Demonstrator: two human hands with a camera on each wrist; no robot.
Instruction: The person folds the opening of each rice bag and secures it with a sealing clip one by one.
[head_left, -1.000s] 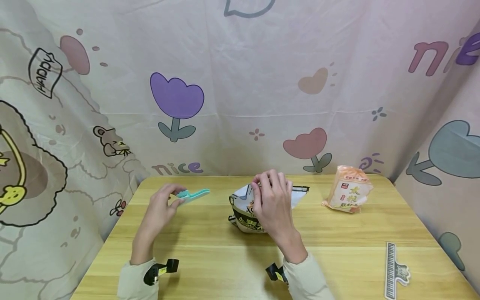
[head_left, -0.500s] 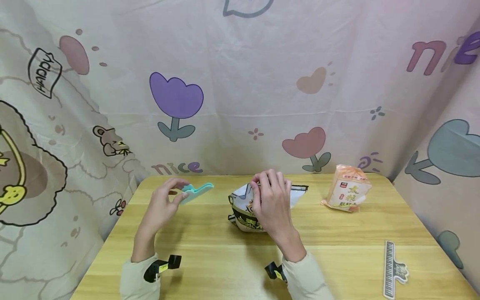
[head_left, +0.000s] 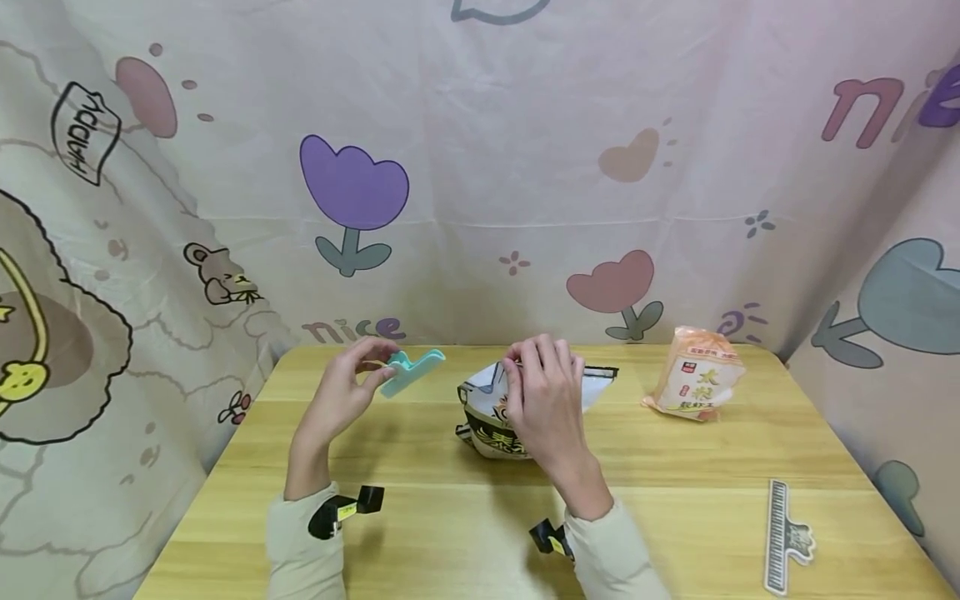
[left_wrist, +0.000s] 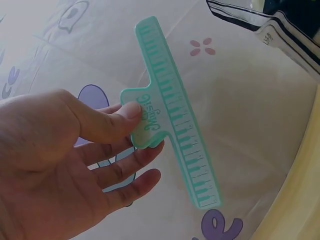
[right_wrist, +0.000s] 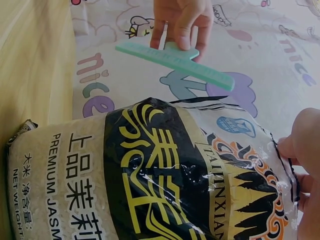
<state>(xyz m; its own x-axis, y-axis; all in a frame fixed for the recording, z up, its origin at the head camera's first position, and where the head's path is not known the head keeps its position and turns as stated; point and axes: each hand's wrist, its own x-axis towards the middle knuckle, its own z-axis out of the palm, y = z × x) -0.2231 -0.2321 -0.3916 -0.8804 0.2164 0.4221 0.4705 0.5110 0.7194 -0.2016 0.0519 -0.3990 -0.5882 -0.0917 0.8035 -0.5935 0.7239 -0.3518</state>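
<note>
A teal bag clip [left_wrist: 172,115] with a piano-key pattern and the word "Music" is pinched by its tab between thumb and fingers of my left hand [head_left: 347,387]. In the head view the clip [head_left: 411,372] is held above the table, left of a rice bag [head_left: 491,425]. My right hand [head_left: 547,400] pinches the bag's top edge. The right wrist view shows the rice bag [right_wrist: 155,170] close up, with a black band, yellow lettering and rice visible through the film. There the clip [right_wrist: 175,62] hangs apart from the bag, beyond it.
An orange-and-white packet [head_left: 701,375] stands at the back right of the wooden table [head_left: 420,533]. A grey-white clip with piano keys [head_left: 783,537] lies near the right front. A printed cloth [head_left: 480,167] hangs behind the table.
My left hand has moved up and to the right with the teal clip, nearer the rice bag, and the clip has tilted more. The right hand stays on the bag's top.
</note>
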